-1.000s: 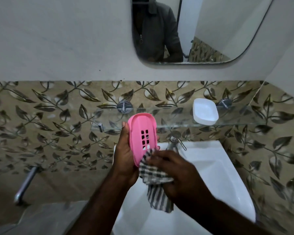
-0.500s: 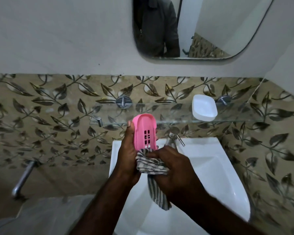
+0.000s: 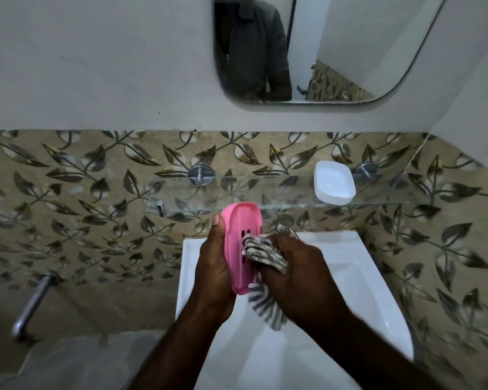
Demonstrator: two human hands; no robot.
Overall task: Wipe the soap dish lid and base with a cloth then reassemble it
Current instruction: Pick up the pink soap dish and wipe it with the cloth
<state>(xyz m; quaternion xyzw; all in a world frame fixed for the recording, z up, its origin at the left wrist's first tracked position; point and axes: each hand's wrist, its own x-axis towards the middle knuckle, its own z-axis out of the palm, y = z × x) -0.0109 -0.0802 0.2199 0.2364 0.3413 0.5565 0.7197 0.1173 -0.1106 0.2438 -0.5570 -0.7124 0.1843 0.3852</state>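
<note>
Fingers of the left hand [image 3: 213, 266] clasp the pink slotted part [image 3: 241, 220]. Fingers of the right hand [image 3: 299, 266] pinch the striped cloth [image 3: 262, 253] against its inner face. The white part [image 3: 334, 182] sits on the glass shelf [image 3: 265, 192], up-right of the fingers. Assessment: first wipe under way; white part due next.

On my feed the pink dish part [image 3: 243, 218] reads as smooth moulded plastic with a soft sheen. The cloth [image 3: 265, 256] against it is woven fabric, striped, matt and rather coarse. The white dish part [image 3: 334, 182] looks like the same plastic (slightly translucent, I think). Under it is a clear glass shelf [image 3: 265, 192] on polished metal brackets [image 3: 200, 174]. The sink [image 3: 350, 277] is glossy white, ceramic by its look. The leaf-patterned wall tiles [image 3: 68, 192] have a faint satin shine, and the plain wall [image 3: 96, 66] above is matt.
</note>
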